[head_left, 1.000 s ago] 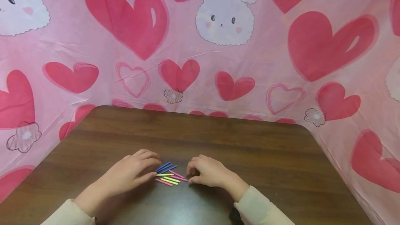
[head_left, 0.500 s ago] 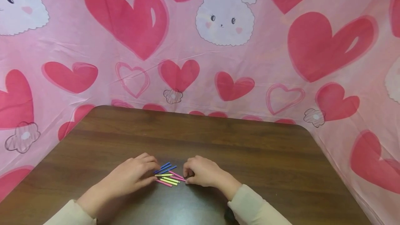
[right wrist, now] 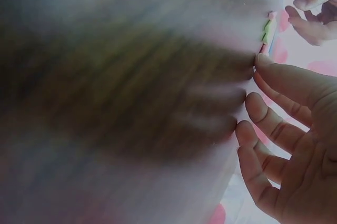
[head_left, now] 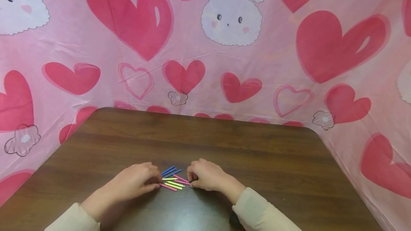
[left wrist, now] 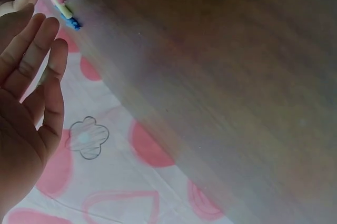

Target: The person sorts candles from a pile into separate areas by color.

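A small loose pile of short, thin coloured sticks lies on the wooden table [head_left: 257, 149] between my hands. Blue sticks [head_left: 168, 171] are at the back, yellow sticks [head_left: 174, 185] in the middle, and pink sticks [head_left: 181, 178] at the right and front. My left hand [head_left: 138, 179] rests at the pile's left side, its fingertips by the stick ends and its fingers loosely bent. On the right, my right hand [head_left: 208, 175] has thumb and index finger at the end of a pink stick. In the right wrist view its fingertips [right wrist: 256, 107] touch the tabletop, relaxed and slightly spread.
Behind and beside the table hangs a pink cloth [head_left: 192, 49] printed with hearts and rabbits. A small dark object [head_left: 236, 220] shows beneath the right sleeve [head_left: 260, 208]. The table's far edge [head_left: 205, 117] meets the cloth.
My right hand has moved slightly left, up to the pink stick ends. My left hand has shifted a little toward me, its fingers drawn lower beside the pile. The sticks have barely moved.
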The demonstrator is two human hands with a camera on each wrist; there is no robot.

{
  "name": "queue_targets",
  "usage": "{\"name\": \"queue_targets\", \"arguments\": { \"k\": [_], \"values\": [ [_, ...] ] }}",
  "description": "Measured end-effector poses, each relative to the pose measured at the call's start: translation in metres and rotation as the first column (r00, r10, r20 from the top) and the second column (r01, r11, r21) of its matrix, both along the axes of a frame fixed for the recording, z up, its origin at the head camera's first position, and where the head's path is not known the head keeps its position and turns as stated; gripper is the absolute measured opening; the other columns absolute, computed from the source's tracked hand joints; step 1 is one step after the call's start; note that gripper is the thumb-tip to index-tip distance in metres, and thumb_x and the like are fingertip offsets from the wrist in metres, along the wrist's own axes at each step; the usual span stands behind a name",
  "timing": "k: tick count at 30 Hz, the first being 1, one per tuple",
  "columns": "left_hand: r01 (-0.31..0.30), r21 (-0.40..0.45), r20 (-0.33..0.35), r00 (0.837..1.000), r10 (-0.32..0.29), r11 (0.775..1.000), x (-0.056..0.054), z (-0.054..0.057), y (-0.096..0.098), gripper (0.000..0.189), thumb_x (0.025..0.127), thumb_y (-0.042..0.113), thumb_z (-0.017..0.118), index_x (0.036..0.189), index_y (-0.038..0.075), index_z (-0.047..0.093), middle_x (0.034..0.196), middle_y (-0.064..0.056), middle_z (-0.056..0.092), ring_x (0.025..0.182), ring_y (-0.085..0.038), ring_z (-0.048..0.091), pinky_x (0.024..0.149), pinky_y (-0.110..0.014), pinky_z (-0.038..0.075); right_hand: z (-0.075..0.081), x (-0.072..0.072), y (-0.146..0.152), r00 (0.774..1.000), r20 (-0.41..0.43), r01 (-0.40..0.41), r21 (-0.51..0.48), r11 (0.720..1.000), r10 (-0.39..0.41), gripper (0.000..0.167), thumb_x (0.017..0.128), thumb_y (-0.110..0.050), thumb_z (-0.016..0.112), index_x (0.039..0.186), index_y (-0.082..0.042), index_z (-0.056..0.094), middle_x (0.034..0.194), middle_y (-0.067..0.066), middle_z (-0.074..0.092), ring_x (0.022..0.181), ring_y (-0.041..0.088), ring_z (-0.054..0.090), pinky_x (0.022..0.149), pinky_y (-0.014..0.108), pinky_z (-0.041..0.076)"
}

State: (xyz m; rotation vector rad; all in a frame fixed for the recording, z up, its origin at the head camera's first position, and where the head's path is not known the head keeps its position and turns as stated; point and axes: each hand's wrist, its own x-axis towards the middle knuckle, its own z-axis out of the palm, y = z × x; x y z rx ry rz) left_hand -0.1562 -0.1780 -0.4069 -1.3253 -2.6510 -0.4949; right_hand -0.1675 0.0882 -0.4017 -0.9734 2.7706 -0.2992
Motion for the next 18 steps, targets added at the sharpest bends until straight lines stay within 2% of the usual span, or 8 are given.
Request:
{"name": "queue_targets", "arguments": {
  "k": [3,6,10,18],
  "values": [
    [0.001,-0.016,0.034,0.999,0.0,1.0,-0.0025,-0.0006,0.0,0.007,0.084,0.019,0.079,0.087,0.022,0.073,0.079,0.02,0.061,0.075,0.003,0.053,0.092,-0.049,0.053,-0.0002,-0.0007,0.0007,1.0,0.009,-0.002,-0.01,1.0,0.002,0.017,0.084,-0.025,0.079,0.076,-0.026,0.064,0.077,-0.012,0.05,0.076,0.003,0.043,0.062,0.019,0.036],
    [0.001,-0.013,0.09,0.996,0.001,1.0,-0.0046,-0.0019,-0.0002,0.006,0.084,0.02,0.078,0.087,0.02,0.073,0.077,0.02,0.058,0.072,0.004,0.049,0.081,-0.036,0.055,-0.0014,-0.0018,0.0017,0.999,0.039,0.009,-0.027,1.0,-0.008,0.017,0.085,-0.025,0.079,0.075,-0.025,0.065,0.076,-0.012,0.05,0.075,0.003,0.043,0.064,0.019,0.037],
    [-0.014,-0.005,0.173,0.985,0.015,1.0,-0.0063,-0.0031,-0.0005,0.006,0.085,0.021,0.078,0.086,0.019,0.073,0.074,0.02,0.055,0.069,0.004,0.045,0.063,-0.019,0.043,-0.0029,-0.0037,0.0027,0.997,0.072,0.025,-0.054,0.998,-0.021,0.018,0.085,-0.025,0.078,0.072,-0.024,0.065,0.075,-0.012,0.05,0.074,0.003,0.044,0.064,0.019,0.038],
    [-0.022,-0.005,0.251,0.968,0.023,1.0,-0.0088,-0.0041,0.0007,0.006,0.085,0.02,0.078,0.085,0.017,0.072,0.069,0.02,0.055,0.064,0.005,0.046,0.059,-0.017,0.042,-0.0031,-0.0053,0.0032,0.995,0.094,0.041,-0.083,0.996,-0.034,0.019,0.085,-0.022,0.078,0.07,-0.022,0.067,0.073,-0.013,0.049,0.072,0.002,0.044,0.065,0.018,0.038]
  ]
}}
